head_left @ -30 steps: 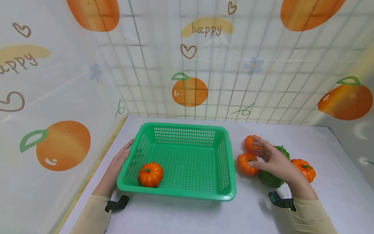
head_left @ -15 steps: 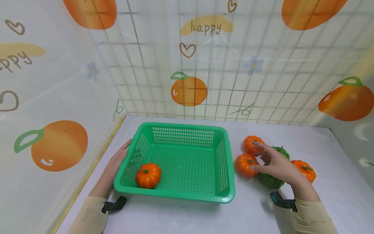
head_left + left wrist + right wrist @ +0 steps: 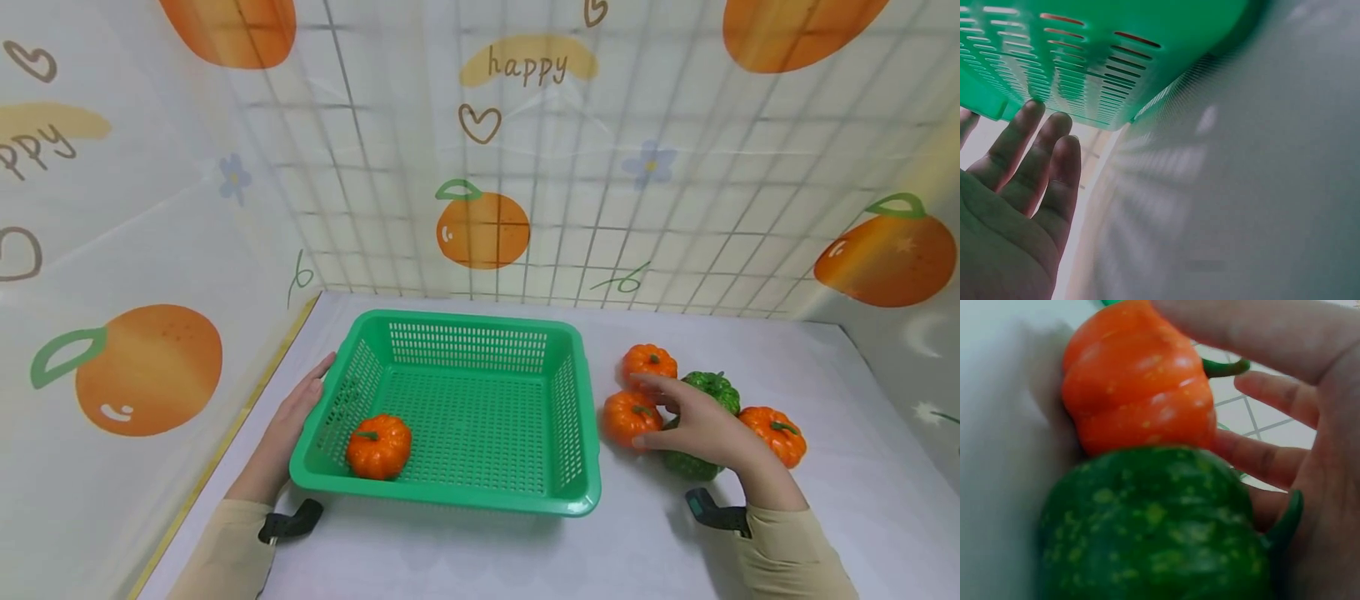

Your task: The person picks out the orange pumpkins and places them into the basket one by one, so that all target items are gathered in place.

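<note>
"How was the basket [image 3: 450, 495]?"

"Green plastic, rectangular, with slotted walls and a floor full of small holes. It sat level, its open top facing up."

"And the pumpkin [image 3: 626, 422] just beside its right wall?"

"Glossy orange, squat and ribbed. It stood upright, its green stem on top, the tip leaning right."

Nearer green pumpkin [image 3: 691, 467] partly covered (right-wrist view crops it), left-wrist tabletop [image 3: 1260, 187] blurred
</note>
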A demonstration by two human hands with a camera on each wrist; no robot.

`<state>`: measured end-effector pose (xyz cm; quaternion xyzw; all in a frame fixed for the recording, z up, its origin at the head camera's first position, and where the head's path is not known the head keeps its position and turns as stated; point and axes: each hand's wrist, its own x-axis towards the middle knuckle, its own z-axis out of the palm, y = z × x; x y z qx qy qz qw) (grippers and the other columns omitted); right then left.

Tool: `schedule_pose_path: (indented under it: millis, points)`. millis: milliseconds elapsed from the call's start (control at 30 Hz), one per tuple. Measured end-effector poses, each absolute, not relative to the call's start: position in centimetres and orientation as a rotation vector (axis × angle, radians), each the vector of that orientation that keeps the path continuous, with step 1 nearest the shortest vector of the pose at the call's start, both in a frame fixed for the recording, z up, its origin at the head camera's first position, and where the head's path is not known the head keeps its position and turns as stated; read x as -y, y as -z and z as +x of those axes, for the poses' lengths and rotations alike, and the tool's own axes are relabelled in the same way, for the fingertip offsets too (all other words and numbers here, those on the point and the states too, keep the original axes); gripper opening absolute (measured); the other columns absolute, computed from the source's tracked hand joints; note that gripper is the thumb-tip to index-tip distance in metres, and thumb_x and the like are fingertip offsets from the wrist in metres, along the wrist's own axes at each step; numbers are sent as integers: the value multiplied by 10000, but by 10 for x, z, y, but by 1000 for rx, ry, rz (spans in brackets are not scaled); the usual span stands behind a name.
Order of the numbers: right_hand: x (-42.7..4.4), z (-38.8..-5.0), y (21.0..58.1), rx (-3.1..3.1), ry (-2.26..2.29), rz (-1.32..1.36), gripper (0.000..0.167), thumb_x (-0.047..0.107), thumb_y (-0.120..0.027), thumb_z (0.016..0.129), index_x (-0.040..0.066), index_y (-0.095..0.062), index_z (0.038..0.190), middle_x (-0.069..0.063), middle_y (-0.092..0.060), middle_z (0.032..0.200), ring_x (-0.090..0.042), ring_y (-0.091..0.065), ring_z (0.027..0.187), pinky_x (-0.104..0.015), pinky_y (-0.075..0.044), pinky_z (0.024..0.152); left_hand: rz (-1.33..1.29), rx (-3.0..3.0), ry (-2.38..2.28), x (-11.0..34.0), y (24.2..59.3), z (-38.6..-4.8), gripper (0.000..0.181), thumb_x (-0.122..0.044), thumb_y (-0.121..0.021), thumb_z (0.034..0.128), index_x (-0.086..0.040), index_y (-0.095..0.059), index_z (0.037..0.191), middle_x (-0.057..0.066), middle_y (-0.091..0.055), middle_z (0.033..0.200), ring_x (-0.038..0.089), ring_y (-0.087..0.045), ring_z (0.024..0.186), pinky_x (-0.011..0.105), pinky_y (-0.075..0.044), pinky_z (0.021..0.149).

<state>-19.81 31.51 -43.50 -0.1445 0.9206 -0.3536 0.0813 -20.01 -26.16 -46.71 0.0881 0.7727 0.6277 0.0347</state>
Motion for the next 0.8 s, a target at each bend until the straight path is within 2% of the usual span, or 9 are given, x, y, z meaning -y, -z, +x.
schedule_pose_path:
  millis: [100, 200, 333, 400, 500, 567, 667, 733, 800]
  points:
    - [-314, -198, 436, -2785, 980, -449, 889, 428, -895, 710, 160, -498, 1459, -71, -517, 1425, -355, -490, 1267, -582, -437, 982, 264, -2393, -1897, 262, 467, -198, 478, -463, -295, 1082, -403, -272, 1556, -138, -227, 1603, 166, -162, 1472, 468, -245, 1135]
    - [-313, -197, 436, -2806, 918, -453, 870, 421, -902, 701, 175, -521, 1443, -66, -535, 1401, -365, -496, 1251, -581, -450, 966, 265, -2375, -1925, 261, 467, -199, 482, -451, -294, 1085, -385, -269, 1562, -105, -245, 1605, 167, -211, 1459, 449, -282, 1120]
    - [-311, -197, 435, -2829, 852, -437, 823, 434, -902, 695, 191, -561, 1404, -69, -564, 1361, -379, -519, 1213, -570, -479, 929, 280, -2249, -2041, 259, 466, -204, 510, -410, -304, 1092, -309, -234, 1587, 28, -286, 1601, 168, -385, 1383, 306, -438, 1004]
    - [-311, -196, 435, -2832, 836, -430, 798, 443, -900, 695, 193, -580, 1382, -68, -573, 1345, -380, -524, 1205, -574, -482, 922, 287, -2191, -2088, 259, 466, -207, 526, -388, -308, 1095, -259, -216, 1596, 93, -305, 1587, 167, -464, 1323, 292, -484, 952]
    - [-310, -196, 435, -2828, 836, -430, 770, 440, -899, 697, 190, -599, 1361, -52, -580, 1334, -363, -522, 1207, -581, -469, 934, 244, -2232, -2051, 259, 466, -207, 530, -417, -314, 1089, -280, -224, 1593, 69, -310, 1587, 106, -463, 1309, 248, -474, 946]
    - [-310, -197, 435, -2825, 841, -436, 766, 451, -895, 701, 184, -603, 1356, -43, -582, 1329, -354, -518, 1209, -587, -461, 940, 222, -2264, -2030, 259, 465, -207, 516, -428, -314, 1086, -310, -246, 1584, 48, -317, 1586, 128, -445, 1329, 283, -459, 979]
    - [-309, -197, 433, -2827, 853, -441, 784, 466, -888, 705, 165, -594, 1366, -48, -578, 1335, -350, -518, 1211, -588, -458, 944, 188, -2318, -1978, 259, 464, -205, 498, -457, -316, 1079, -370, -268, 1566, 0, -309, 1591, 167, -375, 1386, 420, -388, 1064]
    - [-309, -197, 432, -2829, 864, -441, 808, 467, -885, 710, 147, -576, 1385, -66, -569, 1351, -357, -517, 1219, -590, -456, 949, 190, -2349, -1952, 259, 464, -204, 502, -465, -310, 1077, -371, -262, 1568, 0, -315, 1587, 189, -370, 1392, 479, -366, 1071]
    - [-309, -196, 432, -2835, 875, -435, 832, 461, -883, 716, 132, -554, 1406, -89, -556, 1369, -369, -514, 1228, -590, -454, 955, 201, -2342, -1958, 258, 464, -203, 515, -462, -309, 1078, -349, -248, 1577, 31, -322, 1583, 191, -395, 1376, 472, -394, 1051]
